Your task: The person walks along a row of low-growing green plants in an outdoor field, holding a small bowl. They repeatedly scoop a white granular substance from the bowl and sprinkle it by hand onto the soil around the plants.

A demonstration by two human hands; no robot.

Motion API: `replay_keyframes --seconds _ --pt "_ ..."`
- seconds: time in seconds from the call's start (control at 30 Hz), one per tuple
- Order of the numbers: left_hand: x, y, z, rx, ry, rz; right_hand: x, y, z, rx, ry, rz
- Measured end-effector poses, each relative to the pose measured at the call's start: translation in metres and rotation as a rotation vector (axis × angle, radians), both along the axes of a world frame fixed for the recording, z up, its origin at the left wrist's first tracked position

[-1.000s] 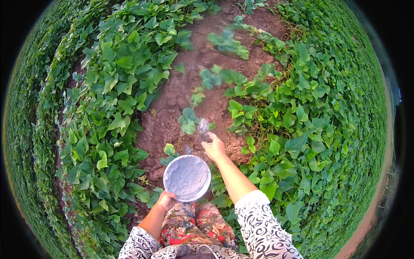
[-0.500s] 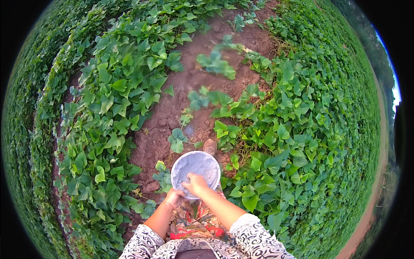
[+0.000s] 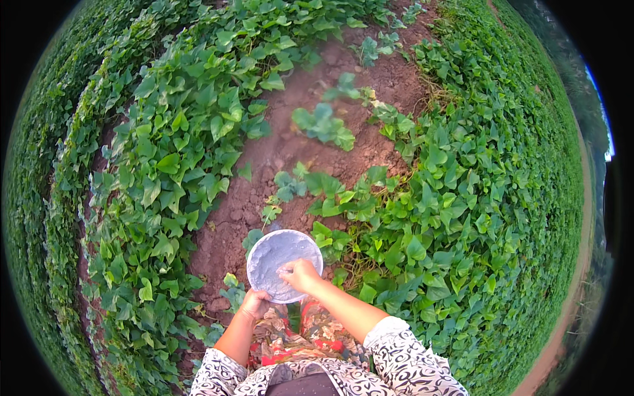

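Powder (image 3: 272, 253), pale grey and slightly lumpy, lies inside a round white bowl (image 3: 249, 269) held in front of the person's trousers (image 3: 274, 335), over the reddish-brown soil (image 3: 228, 218) between two stretches of leafy growth. The left hand (image 3: 256, 303) grips the bowl at its near left edge, the thumb laid over the rim; the fingers beneath are hidden. The right hand (image 3: 301, 275) reaches across the bowl's right side, its fingers bent and drawn together at the powder; whether a pinch of it sits between them, I cannot tell. Both hands are bare, with the wrists close to each other, and the forearms come out of a left sleeve (image 3: 218, 371) and a right sleeve (image 3: 411, 356), both white with a black curling pattern. Just beyond the bowl's far left rim stands a small blue-green plant (image 3: 251, 239), partly covered by it. Farther up the soil spreads a larger lobed plant (image 3: 323, 125). Dense green vines (image 3: 158, 178) crowd the left, more foliage (image 3: 456, 218) fills the right, and a dirt path (image 3: 553, 344) curves along the far right.
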State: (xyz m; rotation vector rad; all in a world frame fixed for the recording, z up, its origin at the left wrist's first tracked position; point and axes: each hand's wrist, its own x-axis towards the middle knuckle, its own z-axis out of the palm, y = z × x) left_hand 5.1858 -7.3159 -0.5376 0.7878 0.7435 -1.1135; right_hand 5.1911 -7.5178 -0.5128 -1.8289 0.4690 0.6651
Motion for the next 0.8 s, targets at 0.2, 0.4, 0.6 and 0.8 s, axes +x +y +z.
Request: replay_keyframes --seconds 0.2,0.4,0.6,0.8 --pt "0.06 -0.039 0.006 -0.037 -0.026 0.099 0.071 -0.048 0.035 0.166 0.045 -0.173" --pt "0.118 -0.062 0.016 -0.056 -0.063 0.218 0.117 -0.089 0.056 0.047 0.061 -0.181" --pt "0.157 -0.079 0.002 -0.049 0.046 0.218 0.137 -0.152 0.053 0.324 0.172 -0.439" --pt "0.184 -0.11 0.004 -0.02 0.102 0.195 0.188 -0.246 0.041 0.385 0.208 -0.739"
